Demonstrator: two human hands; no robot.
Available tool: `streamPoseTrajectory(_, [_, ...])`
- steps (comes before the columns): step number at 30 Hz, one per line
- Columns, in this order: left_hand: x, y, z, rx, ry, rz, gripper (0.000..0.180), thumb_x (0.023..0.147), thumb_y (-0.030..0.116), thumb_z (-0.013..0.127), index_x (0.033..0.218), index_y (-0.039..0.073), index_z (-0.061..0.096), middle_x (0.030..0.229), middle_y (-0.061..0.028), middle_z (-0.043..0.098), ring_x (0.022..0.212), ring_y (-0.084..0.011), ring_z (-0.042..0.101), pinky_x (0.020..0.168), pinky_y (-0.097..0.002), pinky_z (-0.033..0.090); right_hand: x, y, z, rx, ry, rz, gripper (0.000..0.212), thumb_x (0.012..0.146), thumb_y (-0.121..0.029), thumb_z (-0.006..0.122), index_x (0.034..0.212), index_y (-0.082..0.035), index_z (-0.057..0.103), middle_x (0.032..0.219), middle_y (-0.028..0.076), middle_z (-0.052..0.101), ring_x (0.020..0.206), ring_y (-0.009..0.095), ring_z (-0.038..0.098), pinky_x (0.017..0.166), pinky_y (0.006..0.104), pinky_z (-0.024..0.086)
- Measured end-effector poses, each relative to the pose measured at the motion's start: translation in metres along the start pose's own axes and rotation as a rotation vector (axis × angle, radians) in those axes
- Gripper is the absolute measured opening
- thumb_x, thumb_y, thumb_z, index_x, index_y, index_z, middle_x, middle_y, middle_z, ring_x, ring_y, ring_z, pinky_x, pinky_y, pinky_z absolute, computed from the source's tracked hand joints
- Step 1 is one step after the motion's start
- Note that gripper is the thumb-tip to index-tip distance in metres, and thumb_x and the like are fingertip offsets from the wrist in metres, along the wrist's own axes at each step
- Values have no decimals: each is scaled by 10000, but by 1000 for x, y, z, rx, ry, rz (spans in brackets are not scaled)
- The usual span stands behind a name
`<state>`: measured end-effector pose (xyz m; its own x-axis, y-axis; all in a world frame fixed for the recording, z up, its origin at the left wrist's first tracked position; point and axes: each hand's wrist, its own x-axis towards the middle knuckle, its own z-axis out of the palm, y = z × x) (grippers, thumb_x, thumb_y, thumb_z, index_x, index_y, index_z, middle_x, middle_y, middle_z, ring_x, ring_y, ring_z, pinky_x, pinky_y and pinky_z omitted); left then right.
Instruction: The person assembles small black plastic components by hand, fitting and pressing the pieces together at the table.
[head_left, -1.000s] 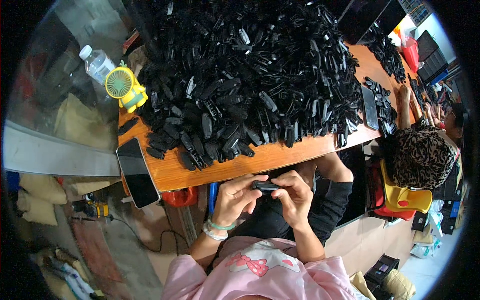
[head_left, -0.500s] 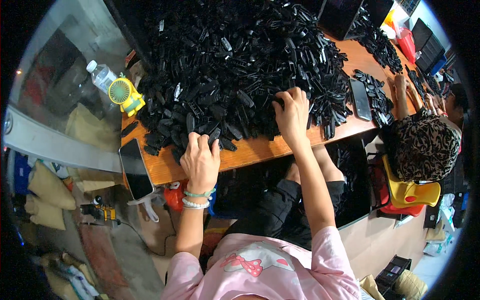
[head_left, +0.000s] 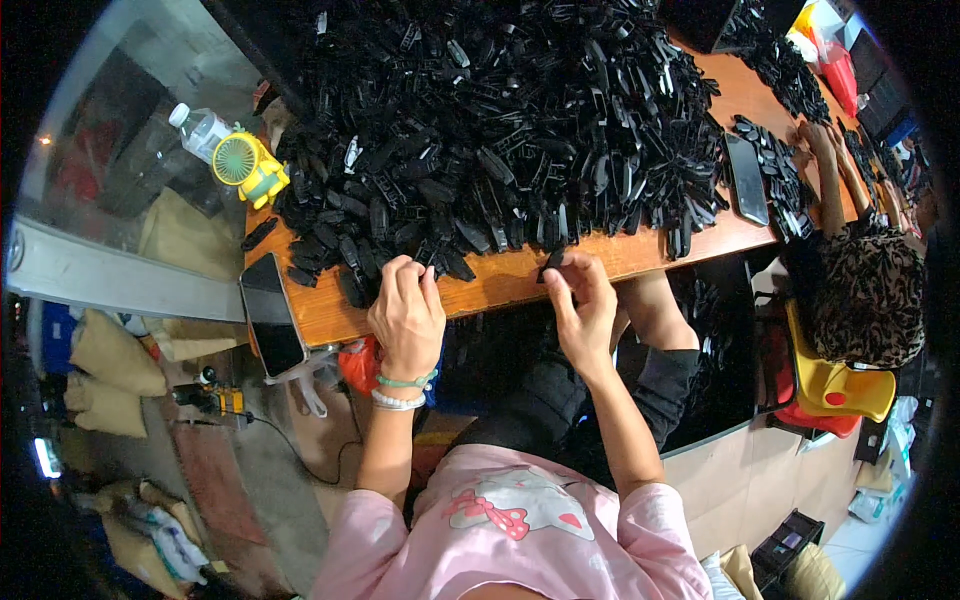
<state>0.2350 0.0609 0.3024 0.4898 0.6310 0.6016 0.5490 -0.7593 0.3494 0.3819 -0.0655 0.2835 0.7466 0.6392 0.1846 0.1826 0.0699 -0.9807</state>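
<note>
A broad heap of small black plastic parts covers most of the wooden table. At the table's front edge my right hand pinches one small black plastic part between thumb and fingers. My left hand, with bracelets at its wrist, rests at the same edge, further left. Its fingers are curled together beside the loose parts of the heap. What those fingertips hold, if anything, is too small and dark to make out.
A phone lies at the table's left corner, near a yellow handheld fan and a plastic bottle. Another phone lies to the right. Beyond it a co-worker sits near a yellow chair.
My right hand has drawn back from the heap to the table's front edge, with a black part in its fingers. My left hand has barely shifted. The view has moved slightly.
</note>
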Motion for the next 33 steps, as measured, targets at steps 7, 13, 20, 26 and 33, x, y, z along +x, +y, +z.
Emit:
streamPoseTrajectory(7, [-18, 8, 1, -195, 40, -22, 194, 860, -7, 528, 1051, 13, 506, 952, -180, 549, 865, -350, 565, 708, -416, 464, -3, -13, 12, 162, -125, 85, 319, 857, -42, 612, 1147, 26, 497, 953, 106, 632, 872, 129, 617, 792, 260, 486])
streamPoseTrajectory(13, [-28, 37, -21, -1049, -273, -446, 367, 800, -15, 655, 1130, 30, 502, 883, 15, 517, 694, -29, 481, 576, -155, 390, -13, -23, 7, 353, -314, 190, 318, 873, -34, 582, 1167, 49, 496, 1007, 91, 611, 925, 148, 595, 846, 283, 465])
streamPoseTrajectory(20, [-8, 37, -32, -723, -222, -34, 257, 784, 23, 669, 1028, -15, 600, 814, -94, 565, 670, -203, 573, 581, -271, 453, -15, -43, -9, 162, -487, -55, 315, 815, -65, 618, 1113, 25, 571, 928, 124, 584, 861, 226, 567, 779, 316, 449])
streamPoseTrajectory(26, [-8, 39, -42, -782, -352, -102, 260, 799, 9, 633, 1046, -40, 570, 919, -174, 597, 782, -318, 604, 663, -351, 482, -10, -50, -12, -75, -551, -281, 336, 830, -67, 612, 1144, 35, 546, 927, 137, 577, 846, 247, 567, 771, 313, 448])
streamPoseTrajectory(33, [-1, 40, -47, -696, -270, 57, 216, 823, 42, 612, 1019, -44, 583, 833, -123, 570, 638, -204, 527, 589, -297, 429, -14, -49, -9, -179, -613, -367, 389, 809, 10, 574, 1185, 50, 480, 857, 184, 516, 783, 348, 536, 693, 373, 451])
